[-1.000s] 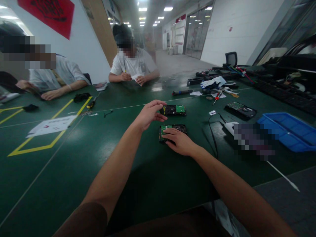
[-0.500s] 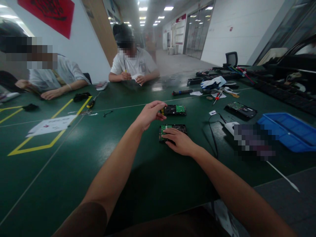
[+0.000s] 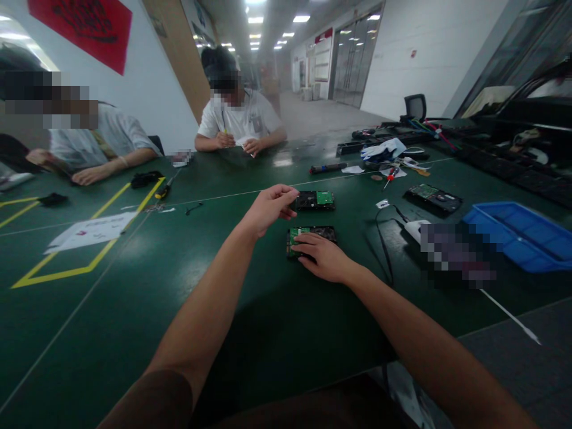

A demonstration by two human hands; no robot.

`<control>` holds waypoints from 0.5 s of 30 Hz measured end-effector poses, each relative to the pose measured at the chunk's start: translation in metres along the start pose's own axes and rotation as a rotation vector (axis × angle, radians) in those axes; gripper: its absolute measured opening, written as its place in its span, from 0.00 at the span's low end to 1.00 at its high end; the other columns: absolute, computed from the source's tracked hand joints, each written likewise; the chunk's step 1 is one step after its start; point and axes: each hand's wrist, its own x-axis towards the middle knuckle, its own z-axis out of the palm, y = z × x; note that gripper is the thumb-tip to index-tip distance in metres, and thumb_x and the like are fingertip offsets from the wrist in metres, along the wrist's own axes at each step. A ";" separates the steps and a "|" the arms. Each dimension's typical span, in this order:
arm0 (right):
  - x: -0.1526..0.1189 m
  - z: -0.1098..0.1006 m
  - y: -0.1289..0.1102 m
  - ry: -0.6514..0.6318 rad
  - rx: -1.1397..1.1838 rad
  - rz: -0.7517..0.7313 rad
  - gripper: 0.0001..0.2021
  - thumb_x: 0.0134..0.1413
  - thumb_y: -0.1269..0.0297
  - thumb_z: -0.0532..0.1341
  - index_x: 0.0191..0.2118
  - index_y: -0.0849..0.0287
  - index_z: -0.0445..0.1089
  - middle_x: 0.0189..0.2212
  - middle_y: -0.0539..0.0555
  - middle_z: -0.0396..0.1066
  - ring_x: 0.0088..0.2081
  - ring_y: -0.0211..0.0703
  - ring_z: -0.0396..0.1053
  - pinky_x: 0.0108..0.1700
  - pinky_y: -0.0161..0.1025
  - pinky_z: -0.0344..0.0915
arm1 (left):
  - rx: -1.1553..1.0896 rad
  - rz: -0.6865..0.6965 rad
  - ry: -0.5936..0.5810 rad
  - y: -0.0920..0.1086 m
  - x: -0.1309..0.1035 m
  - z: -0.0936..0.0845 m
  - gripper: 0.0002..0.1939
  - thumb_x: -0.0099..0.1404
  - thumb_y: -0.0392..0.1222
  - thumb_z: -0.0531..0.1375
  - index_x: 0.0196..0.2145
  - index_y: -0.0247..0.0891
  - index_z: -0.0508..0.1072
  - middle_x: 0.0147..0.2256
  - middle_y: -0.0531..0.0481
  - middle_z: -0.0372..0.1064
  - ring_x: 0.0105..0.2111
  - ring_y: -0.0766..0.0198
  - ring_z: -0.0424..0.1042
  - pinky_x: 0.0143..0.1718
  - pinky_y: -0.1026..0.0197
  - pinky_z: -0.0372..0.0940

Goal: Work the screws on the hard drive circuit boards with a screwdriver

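Note:
Two black hard drives with green circuit boards lie on the green table (image 3: 147, 322), one behind the other. My right hand (image 3: 324, 257) rests on the nearer drive (image 3: 328, 231), its fingers spread over the board. Beside the left end of the farther drive (image 3: 315, 201) is my left hand (image 3: 273, 210), raised a little, with thumb and fingertips pinched together. Whatever the pinch holds, if anything, is too small to make out.
A third drive (image 3: 433, 198), a blue tray (image 3: 522, 235) and a power strip's white end (image 3: 417, 227) with cable are at right. Gloves (image 3: 384, 150) and a red screwdriver (image 3: 391, 174) lie behind. Two people sit across the table.
The view has shifted slightly. My left hand's fingers have drawn closer together near the farther drive; my right hand stays on the nearer one.

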 end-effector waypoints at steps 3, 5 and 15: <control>0.000 0.000 0.000 0.001 -0.001 -0.001 0.18 0.66 0.68 0.63 0.59 0.58 0.76 0.63 0.62 0.71 0.65 0.55 0.67 0.69 0.57 0.62 | -0.030 -0.012 0.001 0.002 -0.001 0.000 0.08 0.69 0.44 0.65 0.41 0.37 0.72 0.34 0.50 0.73 0.27 0.66 0.77 0.28 0.64 0.69; 0.000 0.001 0.001 0.002 0.002 0.000 0.18 0.67 0.68 0.62 0.59 0.57 0.76 0.63 0.61 0.71 0.65 0.55 0.67 0.69 0.58 0.62 | -0.034 -0.019 0.001 0.003 -0.002 0.000 0.09 0.69 0.43 0.66 0.40 0.37 0.71 0.35 0.49 0.73 0.27 0.66 0.78 0.29 0.64 0.70; 0.000 0.000 0.001 -0.002 0.009 0.008 0.18 0.67 0.68 0.62 0.60 0.56 0.75 0.63 0.62 0.71 0.66 0.55 0.66 0.69 0.59 0.62 | -0.014 0.012 -0.046 -0.001 0.000 -0.002 0.09 0.68 0.46 0.66 0.39 0.38 0.74 0.35 0.49 0.74 0.28 0.68 0.75 0.31 0.64 0.68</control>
